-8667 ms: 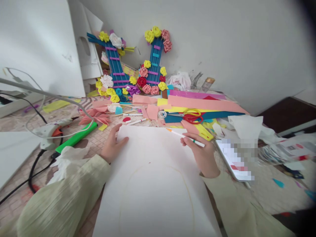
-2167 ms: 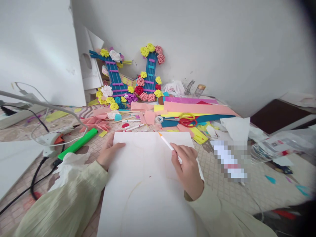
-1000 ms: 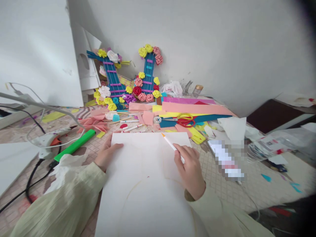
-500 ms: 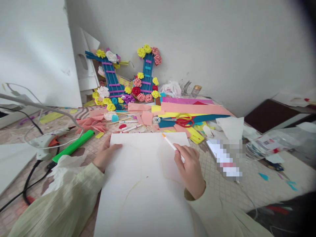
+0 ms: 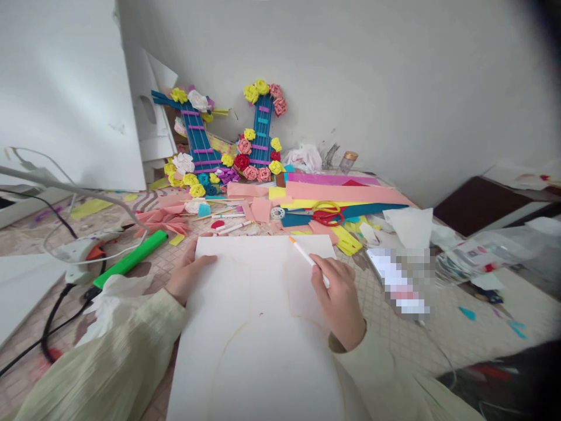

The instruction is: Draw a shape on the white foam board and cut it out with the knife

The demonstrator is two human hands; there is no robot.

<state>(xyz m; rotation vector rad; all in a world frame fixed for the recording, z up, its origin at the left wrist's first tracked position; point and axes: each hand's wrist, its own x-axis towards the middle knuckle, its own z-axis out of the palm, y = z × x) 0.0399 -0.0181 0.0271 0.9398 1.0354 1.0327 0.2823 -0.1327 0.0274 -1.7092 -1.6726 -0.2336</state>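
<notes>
Sheet in L grip, R grip w/ orange-tip pen.

the sheet is cut off below, the phone screen blurred.

The sheet lies on the bench before the person, with the left hand at its left edge. The right hand is over its right part, the pen in its fingers. To the left are a tissue and, farther out, a glue gun; to the right, a phone, then a plastic bag. Behind the sheet, scissors lie on paper strips. Farther back, two guitar models stand side by side before the wall, left of a jar.
</notes>
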